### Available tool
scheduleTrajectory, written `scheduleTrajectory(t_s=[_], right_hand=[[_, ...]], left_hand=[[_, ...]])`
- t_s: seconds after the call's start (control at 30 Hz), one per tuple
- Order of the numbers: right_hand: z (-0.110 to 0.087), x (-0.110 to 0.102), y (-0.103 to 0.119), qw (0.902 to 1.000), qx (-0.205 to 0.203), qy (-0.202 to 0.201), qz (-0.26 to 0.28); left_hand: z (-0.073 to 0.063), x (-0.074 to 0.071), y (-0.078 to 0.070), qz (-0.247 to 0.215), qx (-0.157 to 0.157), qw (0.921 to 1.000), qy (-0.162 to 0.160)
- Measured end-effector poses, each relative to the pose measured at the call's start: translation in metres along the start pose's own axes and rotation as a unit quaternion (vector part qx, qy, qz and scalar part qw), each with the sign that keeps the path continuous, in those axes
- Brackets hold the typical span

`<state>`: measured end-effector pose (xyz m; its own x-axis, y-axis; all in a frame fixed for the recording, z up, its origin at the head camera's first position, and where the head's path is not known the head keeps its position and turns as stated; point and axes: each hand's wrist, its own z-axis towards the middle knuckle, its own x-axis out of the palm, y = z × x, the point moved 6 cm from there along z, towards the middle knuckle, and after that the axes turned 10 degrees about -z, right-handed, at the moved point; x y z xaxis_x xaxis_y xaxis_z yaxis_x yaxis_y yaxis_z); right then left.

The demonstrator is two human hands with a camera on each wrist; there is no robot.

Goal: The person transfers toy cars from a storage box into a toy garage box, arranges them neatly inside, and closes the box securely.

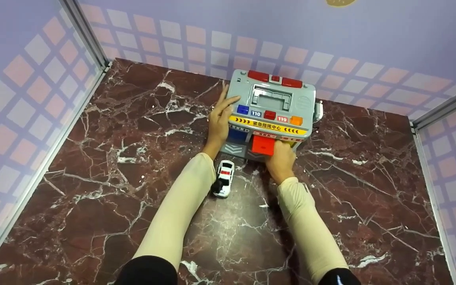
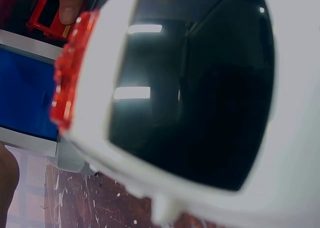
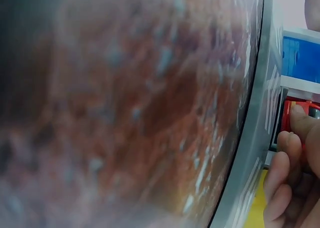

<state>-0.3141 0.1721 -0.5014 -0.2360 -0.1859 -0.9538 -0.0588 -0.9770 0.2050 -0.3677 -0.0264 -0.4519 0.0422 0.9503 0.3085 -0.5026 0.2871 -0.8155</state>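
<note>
A grey toy emergency station (image 1: 303, 95) stands against the back wall, its carrying handle recessed in the top. My left hand (image 1: 219, 118) rests along its left side, fingers fairly straight, one reaching over the top edge. At the middle bay, under the raised red door (image 1: 263, 145), is my right hand (image 1: 283, 160). Its extended finger touches a red toy car (image 2: 45, 17) inside the bay, while the other fingers are curled in the right wrist view. A white toy car (image 1: 224, 179) with a red light bar sits by my left wrist, filling much of the left wrist view.
A blue door (image 3: 302, 60) closes the bay to the left, and a yellow door (image 3: 256, 203) lies to the right. Grey ramps (image 1: 234, 149) run out in front. The dark red marbled surface (image 1: 152, 178) is bordered by tile-patterned walls (image 1: 196, 35).
</note>
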Motion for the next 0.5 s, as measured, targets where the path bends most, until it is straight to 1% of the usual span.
scheduleTrajectory(t_s=[0.1,0.2,0.27,0.33,0.37,0.4,0.47,0.5], right_hand=[[0.001,-0.002,-0.003,0.9995,0.000,0.031,0.006],[0.000,-0.011,-0.010,0.9947,0.016,0.101,-0.001],[-0.001,-0.024,-0.014,0.9877,0.032,0.152,-0.017],[-0.002,-0.042,-0.017,0.9812,0.042,0.186,-0.026],[-0.003,-0.053,-0.017,0.9802,0.047,0.190,-0.027],[-0.003,-0.065,-0.017,0.9824,0.047,0.179,-0.027],[-0.002,-0.087,-0.013,0.9909,0.042,0.127,-0.013],[0.000,-0.097,-0.011,0.9954,0.034,0.089,0.004]], left_hand=[[-0.001,0.000,0.000,0.001,-0.001,1.0000,-0.004],[-0.002,0.000,0.001,0.001,-0.012,0.9999,-0.003],[-0.002,0.000,0.002,0.002,-0.015,0.9999,-0.002],[-0.002,0.000,0.002,0.004,-0.016,0.9999,-0.003],[-0.001,0.000,0.001,0.004,-0.016,0.9999,-0.003],[-0.001,0.000,0.001,0.003,-0.015,0.9999,-0.004],[0.000,-0.001,0.001,0.003,-0.014,0.9999,-0.006],[0.000,-0.001,0.001,0.002,-0.012,0.9999,-0.006]])
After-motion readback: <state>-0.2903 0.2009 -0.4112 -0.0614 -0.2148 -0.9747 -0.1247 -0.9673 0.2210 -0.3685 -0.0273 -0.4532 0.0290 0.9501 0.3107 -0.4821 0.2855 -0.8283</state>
